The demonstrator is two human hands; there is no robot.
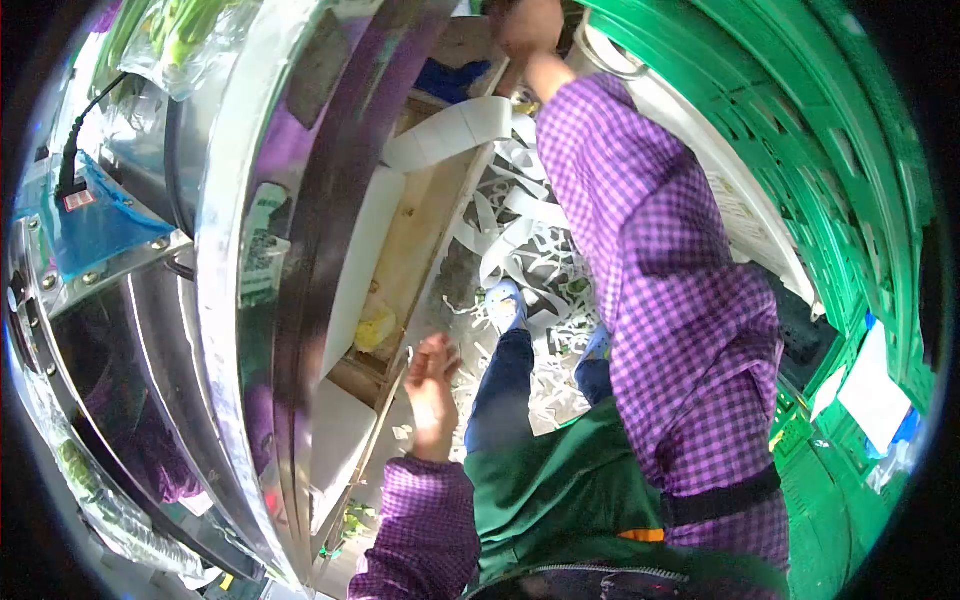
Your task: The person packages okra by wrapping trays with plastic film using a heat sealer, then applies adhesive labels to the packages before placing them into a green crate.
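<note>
My left hand (433, 385) hangs low beside the wooden box (405, 240) under the steel bench. Its fingers are loosely bent and a little apart, and nothing shows in them. At the top edge of the view, my right hand (530, 30) is stretched far forward, near the end of a white paper strip (450, 135). Its fingers are dark and partly cut off, so whether they grip anything is hidden. The strip hangs over the box's edge.
Shiny steel bench edges (230, 250) run along the left, with bagged greens (190, 40) on top. Green plastic crates (850, 120) are stacked at the right, beside a white crate (740, 190). Curled paper strips (515, 235) litter the floor around my shoes (505, 305).
</note>
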